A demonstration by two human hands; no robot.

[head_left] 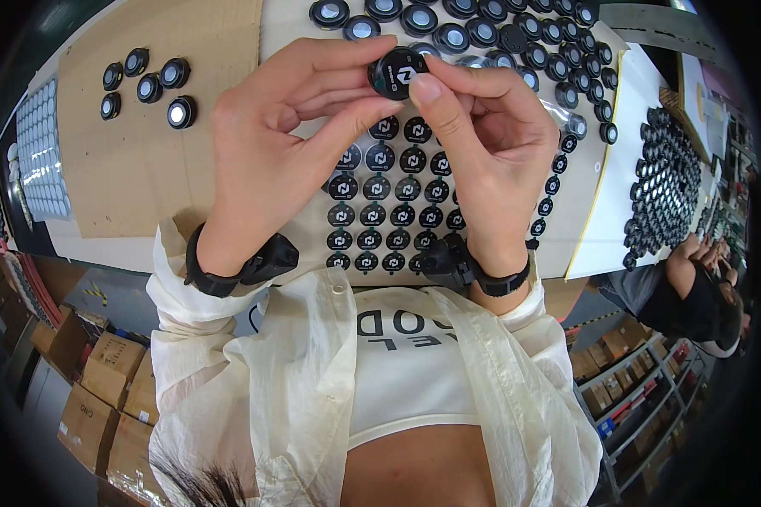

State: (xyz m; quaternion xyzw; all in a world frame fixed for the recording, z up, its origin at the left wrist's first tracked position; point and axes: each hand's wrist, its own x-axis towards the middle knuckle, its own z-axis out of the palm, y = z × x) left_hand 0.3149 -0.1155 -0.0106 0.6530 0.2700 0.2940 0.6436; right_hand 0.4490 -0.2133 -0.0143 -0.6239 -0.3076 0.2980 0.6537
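Between my hands, above the table, is a black round piece (391,74) with a white mark on its face. My left hand (266,127) grips its left edge between thumb and fingertips. On the other side, my right hand (495,127) pinches it, with the thumb on the lower right of the face. Below them lies a sheet of round black stickers (376,188) in rows, carrying the same white mark. My hands cover part of this sheet. Many black round pieces (418,19) with pale centres lie beyond my hands.
Several similar pieces (149,88) sit on a brown cardboard sheet (135,186) at left. Beside it is a clear sheet of pale discs (44,152). More pieces (664,186) crowd the right side, near another person (693,287). Cartons (110,367) and a rack (643,406) stand below.
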